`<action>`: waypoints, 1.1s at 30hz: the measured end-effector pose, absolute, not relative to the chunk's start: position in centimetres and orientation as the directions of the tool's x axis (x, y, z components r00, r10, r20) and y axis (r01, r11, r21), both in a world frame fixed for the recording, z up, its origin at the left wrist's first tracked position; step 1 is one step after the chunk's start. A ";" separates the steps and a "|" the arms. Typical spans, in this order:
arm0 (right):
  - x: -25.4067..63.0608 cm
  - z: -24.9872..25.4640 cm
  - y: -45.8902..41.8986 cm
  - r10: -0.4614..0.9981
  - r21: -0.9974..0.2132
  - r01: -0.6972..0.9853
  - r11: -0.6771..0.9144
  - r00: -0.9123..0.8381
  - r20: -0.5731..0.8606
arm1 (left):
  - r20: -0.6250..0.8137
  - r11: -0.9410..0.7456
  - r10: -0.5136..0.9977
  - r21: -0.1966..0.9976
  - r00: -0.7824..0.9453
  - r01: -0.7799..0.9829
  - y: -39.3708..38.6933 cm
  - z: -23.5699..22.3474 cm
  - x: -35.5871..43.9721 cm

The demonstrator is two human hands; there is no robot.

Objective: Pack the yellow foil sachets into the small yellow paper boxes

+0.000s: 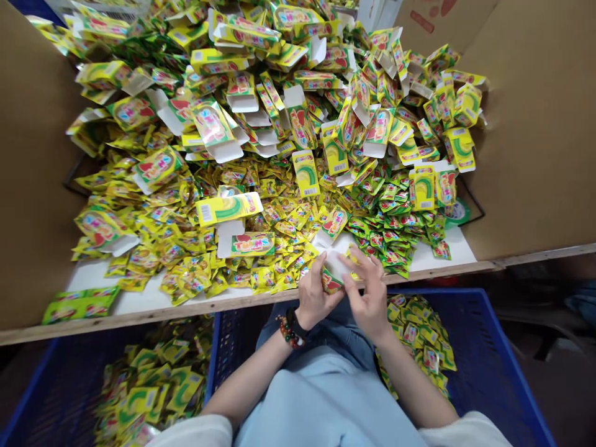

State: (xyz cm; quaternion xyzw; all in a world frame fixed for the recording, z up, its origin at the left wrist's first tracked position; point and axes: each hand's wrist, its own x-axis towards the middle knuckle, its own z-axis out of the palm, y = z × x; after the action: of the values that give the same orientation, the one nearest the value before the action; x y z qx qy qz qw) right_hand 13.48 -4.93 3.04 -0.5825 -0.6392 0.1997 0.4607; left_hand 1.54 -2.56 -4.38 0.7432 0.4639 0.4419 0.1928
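Observation:
Over the table's front edge, my left hand point(316, 292) is closed around a small yellow, green and red printed box point(332, 280), its white flap standing open. My right hand point(370, 292) is at the box's right side, with bent fingers on its flap and edge. Just beyond the hands another open box point(334, 225) lies on the pile. Small yellow sachets point(279, 248) are heaped left of the hands, and green sachets point(384, 239) lie to the right. What is inside the held box cannot be made out.
A large heap of open printed boxes point(298, 118) covers the back of the table. Cardboard walls point(535, 136) stand on both sides. Below the wooden table edge point(177, 313) are blue crates point(507, 366) with filled boxes point(419, 335). A joined green sachet strip point(80, 304) lies front left.

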 end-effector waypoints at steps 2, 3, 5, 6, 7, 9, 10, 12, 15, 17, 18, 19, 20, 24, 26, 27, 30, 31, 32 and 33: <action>13.8 2.3 -4.6 0.952 -0.926 0.344 0.153 0.201 0.232 | 0.511 -0.530 0.838 0.678 0.191 0.510 -2.7 -4.9 1.5; 13.8 1.9 -4.4 0.973 -0.969 0.226 0.100 0.182 0.142 | 0.516 -0.548 0.828 0.666 0.218 0.506 -2.7 -5.2 1.5; 13.6 1.4 -4.1 0.999 -0.999 0.044 -0.001 0.049 0.002 | 0.512 -0.571 0.817 0.653 0.265 0.498 -2.8 -5.5 1.4; 13.5 1.2 -4.1 1.000 -1.000 -0.005 -0.028 -0.010 -0.028 | 0.508 -0.569 0.819 0.657 0.267 0.494 -2.8 -5.5 1.4; 13.3 1.1 -4.2 0.999 -0.999 -0.023 -0.029 -0.045 -0.028 | 0.506 -0.559 0.825 0.667 0.252 0.491 -2.9 -5.5 1.4; 13.0 1.1 -4.6 0.998 -0.999 0.023 0.030 -0.053 0.029 | 0.507 -0.541 0.835 0.682 0.215 0.492 -2.9 -5.2 1.4; 12.9 1.2 -4.8 0.997 -0.996 0.067 0.066 -0.042 0.064 | 0.507 -0.535 0.837 0.679 0.206 0.502 -2.9 -5.0 1.4; 12.8 1.3 -5.0 0.994 -0.985 0.141 0.104 0.006 0.106 | 0.502 -0.533 0.837 0.655 0.219 0.536 -2.9 -4.5 1.5; 12.8 1.4 -4.9 0.993 -0.981 0.176 0.084 0.068 0.097 | 0.499 -0.524 0.839 0.635 0.215 0.568 -2.8 -4.0 1.6; 12.8 1.4 -4.7 0.993 -0.978 0.191 0.083 0.062 0.096 | 0.501 -0.517 0.842 0.640 0.202 0.567 -2.8 -4.0 1.6; 12.8 1.5 -4.6 0.992 -0.972 0.214 0.102 0.049 0.115 | 0.505 -0.520 0.840 0.643 0.198 0.563 -2.9 -4.1 1.6; 12.8 1.5 -4.6 0.989 -0.960 0.247 0.134 0.031 0.146 | 0.510 -0.524 0.837 0.646 0.197 0.555 -2.9 -4.3 1.6; 12.8 1.4 -4.6 0.983 -0.940 0.290 0.177 0.003 0.186 | 0.513 -0.528 0.835 0.652 0.196 0.543 -2.9 -4.4 1.5; 12.7 0.9 -4.8 0.935 -0.825 0.442 0.351 -0.126 0.331 | 0.485 -0.515 0.851 0.697 0.201 0.498 -3.0 -4.9 1.3; 13.0 0.6 -5.1 0.932 -0.811 0.463 0.358 -0.135 0.335 | 0.441 -0.500 0.865 0.721 0.239 0.479 -2.9 -4.3 1.0; 13.3 0.5 -5.3 0.938 -0.822 0.456 0.342 -0.115 0.326 | 0.408 -0.494 0.869 0.743 0.280 0.452 -2.7 -3.8 0.8; 14.4 0.7 -6.1 0.959 -0.892 0.373 0.254 0.023 0.283 | 0.233 -0.374 0.862 0.892 0.451 0.253 -2.2 -1.9 -0.1; 14.8 0.9 -6.4 0.961 -0.913 0.334 0.233 0.066 0.270 | 0.150 -0.267 0.848 0.950 0.509 0.163 -2.1 -1.3 -0.4; 15.1 1.2 -6.6 0.961 -0.928 0.300 0.223 0.094 0.261 | 0.065 -0.133 0.825 0.988 0.561 0.080 -2.1 -0.9 -0.6; 15.3 1.4 -6.8 0.961 -0.937 0.273 0.218 0.105 0.254 | -0.010 0.005 0.797 1.000 0.604 0.010 -2.1 -0.6 -0.7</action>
State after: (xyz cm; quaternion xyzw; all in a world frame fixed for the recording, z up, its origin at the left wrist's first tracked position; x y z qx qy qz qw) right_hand 15.32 -6.80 1.41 -0.5307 -0.5818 0.3306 0.5202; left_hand -0.69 -2.08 -0.60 0.6331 0.3186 0.3109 0.6333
